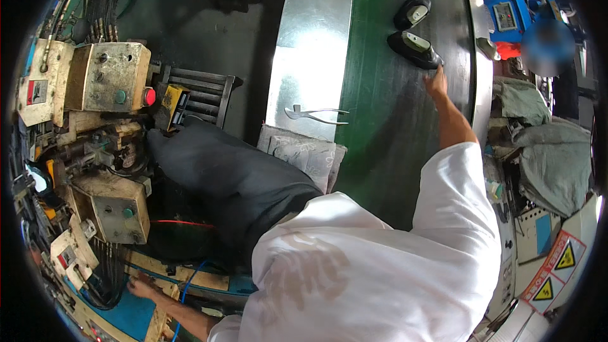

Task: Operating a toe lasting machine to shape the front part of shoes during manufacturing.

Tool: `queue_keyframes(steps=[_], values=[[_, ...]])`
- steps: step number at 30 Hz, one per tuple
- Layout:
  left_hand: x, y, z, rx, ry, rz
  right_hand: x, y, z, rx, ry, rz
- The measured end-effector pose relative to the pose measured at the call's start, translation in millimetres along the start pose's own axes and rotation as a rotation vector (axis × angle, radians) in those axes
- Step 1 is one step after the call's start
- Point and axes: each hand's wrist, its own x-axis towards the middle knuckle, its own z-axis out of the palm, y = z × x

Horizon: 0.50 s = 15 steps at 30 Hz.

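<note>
At the far right, my right hand [436, 82] has its fingers closed on the tip of a black shoe [415, 49], which lies on a dark green conveyor belt [373, 152]. A pale, metal-topped last fills that shoe. Just beyond it lies a second black shoe [412, 12] with a similar last inside, untouched. My left hand [142, 287] is at the lower left, beside a blue panel [130, 316] with wooden edging. Its fingers look loosely apart, and nothing shows in them.
Metal pincers [316, 114] lie on the steel ledge [313, 44] beside the belt, near a grey patterned cloth pad [304, 155]. On the left stands a machine with worn control boxes [111, 76] and hoses. Grey cloths [554, 158] hang at the right. Another person [548, 47] is at the upper right.
</note>
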Motion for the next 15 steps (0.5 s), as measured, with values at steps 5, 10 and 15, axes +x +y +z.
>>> queue_keyframes(steps=[5, 10, 15], values=[[-90.4, -48.8, 43.9, -0.296, -0.395, -0.321, 85.0, -33.6, -15.7, -0.149, -0.078, -0.307], [-138.6, -27.9, 80.3, -0.205, -0.583, -0.264, 101.1, -31.8, -18.1, -0.087, -0.155, -0.412], [-177.0, 44.0, 129.0, -0.146, -0.684, -0.108, 28.0, -74.4, -29.4, -0.094, -0.350, -0.288]])
